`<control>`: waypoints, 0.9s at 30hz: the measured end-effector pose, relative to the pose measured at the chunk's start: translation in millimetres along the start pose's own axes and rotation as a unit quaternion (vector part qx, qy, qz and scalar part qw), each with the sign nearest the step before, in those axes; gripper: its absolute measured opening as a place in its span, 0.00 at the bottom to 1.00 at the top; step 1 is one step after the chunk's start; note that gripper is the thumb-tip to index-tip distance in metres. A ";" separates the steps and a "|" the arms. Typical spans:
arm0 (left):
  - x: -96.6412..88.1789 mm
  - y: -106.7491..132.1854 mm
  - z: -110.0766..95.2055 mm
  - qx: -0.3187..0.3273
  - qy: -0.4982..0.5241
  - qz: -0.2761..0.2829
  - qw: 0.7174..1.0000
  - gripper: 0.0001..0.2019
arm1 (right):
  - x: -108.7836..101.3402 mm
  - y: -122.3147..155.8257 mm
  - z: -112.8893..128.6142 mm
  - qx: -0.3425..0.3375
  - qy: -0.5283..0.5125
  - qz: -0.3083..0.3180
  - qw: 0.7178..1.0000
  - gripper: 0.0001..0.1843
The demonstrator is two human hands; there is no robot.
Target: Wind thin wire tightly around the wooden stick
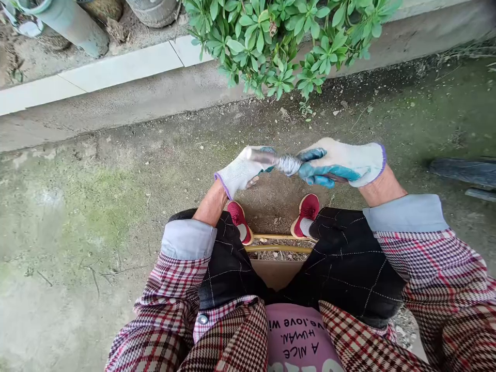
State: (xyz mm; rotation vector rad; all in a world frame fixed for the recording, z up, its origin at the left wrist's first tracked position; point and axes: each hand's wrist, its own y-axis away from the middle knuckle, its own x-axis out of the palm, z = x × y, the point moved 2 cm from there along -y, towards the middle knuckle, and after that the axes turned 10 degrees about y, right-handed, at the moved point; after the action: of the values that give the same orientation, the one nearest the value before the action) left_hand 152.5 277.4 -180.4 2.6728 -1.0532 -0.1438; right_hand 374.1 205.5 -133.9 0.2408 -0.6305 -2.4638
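Note:
Both my hands wear white work gloves with blue-green coated palms and purple cuffs. Between them, above my knees, runs a short rod (260, 156) with a smooth, greyish rounded end on the left. Thin silvery wire (288, 164) is wound round its middle in a dense coil. My left hand (241, 169) is closed around the rod from below, close to the coil. At the coil's right end my right hand (333, 163) is also closed, its fingers wrapped over the rod. A brownish part shows beneath that palm; what it belongs to is hard to make out.
A low ledge with white tiles (124, 67) crosses the far side, with a leafy green plant (279, 46) hanging over it. Several pots, including a grey one (72, 26), stand at upper left. A dark object (465, 170) lies at the right edge. Yellowish bars (279, 249) show between my legs.

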 end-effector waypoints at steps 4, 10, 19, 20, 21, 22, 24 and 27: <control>0.9 2.9 -8.6 -0.009 -0.033 0.056 0.998 0.06 | -0.8 -1.1 -8.0 0.039 0.116 0.106 0.987 0.23; 11.8 -0.5 -2.2 -0.094 -0.104 0.002 0.990 0.06 | 12.1 -15.8 -14.0 0.171 0.372 0.028 0.912 0.13; 16.3 -1.3 -8.1 -0.062 0.076 -0.020 0.995 0.12 | -5.2 -19.7 1.7 0.143 0.378 -0.251 0.879 0.12; 16.0 -1.2 -8.9 -0.059 0.094 -0.018 0.994 0.12 | -3.5 -16.8 4.8 0.135 0.295 -0.267 0.907 0.13; 15.5 -1.0 -9.3 -0.053 0.105 -0.017 0.993 0.11 | -1.0 -14.1 7.5 0.123 0.210 -0.274 0.930 0.14; 14.9 -1.1 -9.1 -0.045 0.110 -0.017 0.993 0.10 | 1.9 -11.7 9.9 0.107 0.131 -0.274 0.947 0.14; 13.7 -2.0 -7.2 -0.031 0.103 -0.017 0.994 0.08 | 6.5 -7.9 12.3 0.077 0.031 -0.262 0.961 0.15; 12.3 -6.1 -1.8 -0.021 0.066 -0.012 0.998 0.05 | 6.9 -4.4 9.8 0.028 -0.020 -0.224 0.974 0.17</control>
State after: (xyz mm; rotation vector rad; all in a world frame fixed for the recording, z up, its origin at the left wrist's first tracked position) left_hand 165.9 273.7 -180.3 2.6179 -0.9683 0.0054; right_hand 363.4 208.5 -127.8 0.3923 -0.7273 -2.8908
